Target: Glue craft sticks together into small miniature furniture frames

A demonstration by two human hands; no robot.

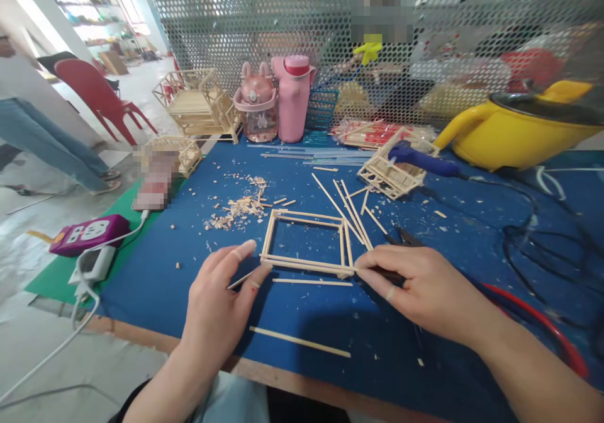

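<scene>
A small rectangular frame of thin wooden sticks [309,216] lies before me on the blue work surface. My left hand [221,291] is at its near left corner, thumb against the corner and index finger raised apart. A thin stick shows in the gap between that thumb and index finger; whether it is gripped is unclear. My right hand [415,278] pinches the right end of a wooden stick along the frame's near side. Dark metal tool jaws [408,237] show beyond the right hand. Two loose wooden sticks [300,341] lie nearer to me.
Wood scraps [243,209] are heaped beyond the left hand. A blue glue gun [425,160] rests by a small stick model [394,174], its cable running right. Pink bottles [293,102], a yellow pot [523,130] and a mesh screen [264,20] stand behind. A phone [155,184] lies left.
</scene>
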